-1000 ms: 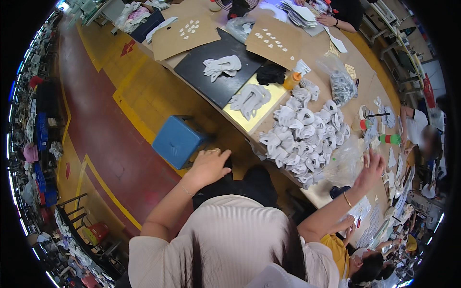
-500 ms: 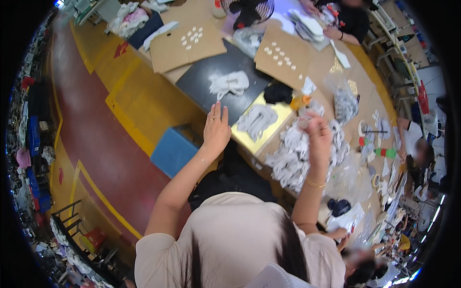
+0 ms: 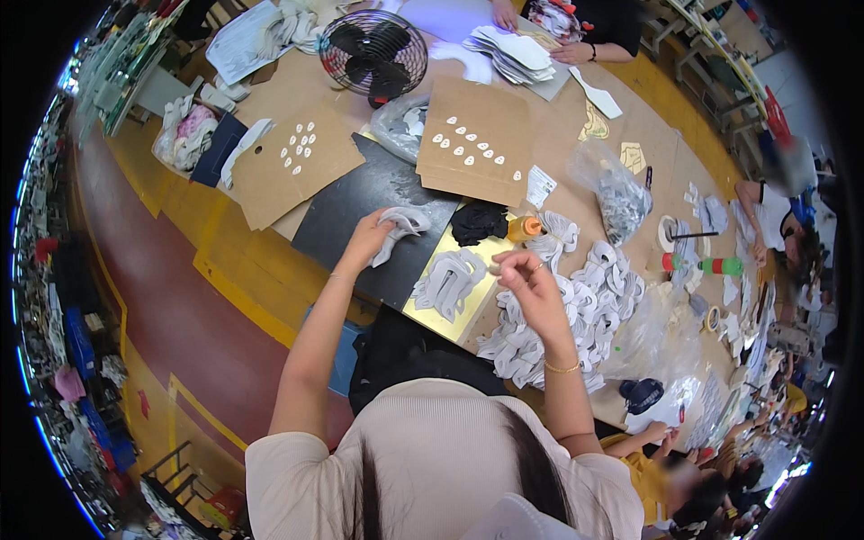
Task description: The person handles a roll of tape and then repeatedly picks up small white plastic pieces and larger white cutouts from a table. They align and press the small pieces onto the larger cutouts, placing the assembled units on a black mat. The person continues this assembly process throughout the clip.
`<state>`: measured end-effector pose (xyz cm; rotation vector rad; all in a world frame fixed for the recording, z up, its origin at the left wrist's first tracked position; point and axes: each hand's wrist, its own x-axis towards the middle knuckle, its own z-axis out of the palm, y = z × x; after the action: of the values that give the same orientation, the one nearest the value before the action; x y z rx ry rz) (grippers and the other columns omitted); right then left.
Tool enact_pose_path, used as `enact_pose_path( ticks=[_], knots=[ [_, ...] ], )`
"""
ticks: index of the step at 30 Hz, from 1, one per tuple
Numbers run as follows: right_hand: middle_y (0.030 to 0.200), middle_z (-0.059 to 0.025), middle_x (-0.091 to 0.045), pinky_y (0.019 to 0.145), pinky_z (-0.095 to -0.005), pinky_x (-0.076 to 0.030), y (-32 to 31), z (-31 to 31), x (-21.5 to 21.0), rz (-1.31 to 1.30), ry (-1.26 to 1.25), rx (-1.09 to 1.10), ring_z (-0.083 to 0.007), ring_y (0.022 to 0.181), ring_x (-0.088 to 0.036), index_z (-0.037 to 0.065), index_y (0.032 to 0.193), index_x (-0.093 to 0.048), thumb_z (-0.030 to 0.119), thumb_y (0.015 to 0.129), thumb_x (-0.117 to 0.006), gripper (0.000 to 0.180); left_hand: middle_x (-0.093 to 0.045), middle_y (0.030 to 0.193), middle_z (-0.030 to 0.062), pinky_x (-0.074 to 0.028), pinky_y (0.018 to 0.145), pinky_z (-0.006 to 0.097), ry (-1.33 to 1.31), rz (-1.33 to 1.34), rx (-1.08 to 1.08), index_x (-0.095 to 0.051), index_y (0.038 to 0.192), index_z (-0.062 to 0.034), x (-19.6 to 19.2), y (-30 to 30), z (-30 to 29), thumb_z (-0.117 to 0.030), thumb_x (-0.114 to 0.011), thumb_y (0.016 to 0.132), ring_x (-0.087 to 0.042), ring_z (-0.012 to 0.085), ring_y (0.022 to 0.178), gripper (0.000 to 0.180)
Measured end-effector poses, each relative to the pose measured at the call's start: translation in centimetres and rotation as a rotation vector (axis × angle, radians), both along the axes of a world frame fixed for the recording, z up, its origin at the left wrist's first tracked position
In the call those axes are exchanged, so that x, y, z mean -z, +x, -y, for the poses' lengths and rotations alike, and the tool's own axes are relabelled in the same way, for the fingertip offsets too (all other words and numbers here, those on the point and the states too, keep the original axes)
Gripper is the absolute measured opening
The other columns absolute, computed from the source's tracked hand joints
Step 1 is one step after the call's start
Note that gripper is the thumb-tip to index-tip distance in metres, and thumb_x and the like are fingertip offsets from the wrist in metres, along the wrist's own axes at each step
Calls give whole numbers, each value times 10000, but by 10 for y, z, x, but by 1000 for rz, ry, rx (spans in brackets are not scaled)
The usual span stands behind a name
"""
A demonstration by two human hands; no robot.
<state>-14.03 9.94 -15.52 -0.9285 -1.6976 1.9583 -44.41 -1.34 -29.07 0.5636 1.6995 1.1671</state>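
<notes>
My left hand reaches out over the black mat and grips a small stack of grey-white cut pieces. My right hand is raised above the table with thumb and fingertips pinched together; whether something tiny is between them cannot be told. Below it lies a gold board carrying another stack of grey-white pieces. A big heap of the same white pieces spreads to the right of that hand.
An orange-capped bottle and black cloth sit beyond the gold board. Cardboard sheets with small white pieces, a black fan and plastic bags lie further back. Other people work at the far and right edges.
Both hands have moved forward from beside my body to over the table. My left hand has taken hold of the pieces on the black mat; my right has closed into a pinch.
</notes>
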Motion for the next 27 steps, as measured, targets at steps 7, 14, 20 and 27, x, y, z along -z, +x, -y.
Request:
enact_pose_path(
  ticks=[7, 14, 20, 27],
  knots=[
    [1316, -104, -580, 991, -332, -470, -27, -29, -31, 0, 214, -115, -190, 1168, -572, 51, 1009, -651, 228, 978, -704, 187, -642, 1334, 198, -515, 1077, 464, 169, 1142, -36, -494, 1394, 47, -92, 39, 11, -208, -495, 1055, -653, 314, 1224, 424],
    [1310, -91, -582, 1077, -386, -403, -46, -42, -54, 124, 335, -151, -245, 1263, -525, 70, 930, -653, 241, 923, -757, 200, -637, 1326, 160, -546, 1030, 443, -63, 906, 53, -479, 1409, 27, -143, 57, -22, -297, -487, 1101, -665, 267, 1197, 447],
    [1237, -99, -611, 936, -372, -496, -71, -28, -28, 262, 485, 2, -286, 1132, -621, 52, 918, -654, 255, 891, -780, 241, -646, 1290, 134, -570, 982, 403, -161, 851, 186, -499, 1391, 28, -154, 37, -41, -262, -507, 1097, -679, 230, 1150, 413],
    [1269, -134, -548, 876, -325, -527, -117, -9, -18, 177, 237, 296, -190, 1010, -659, 41, 1336, -514, 134, 887, -798, 539, -645, 1298, 124, -573, 975, 392, -219, 887, 294, -504, 1393, 15, -149, -16, -41, -262, -505, 1098, -674, 223, 1159, 405]
  ],
)
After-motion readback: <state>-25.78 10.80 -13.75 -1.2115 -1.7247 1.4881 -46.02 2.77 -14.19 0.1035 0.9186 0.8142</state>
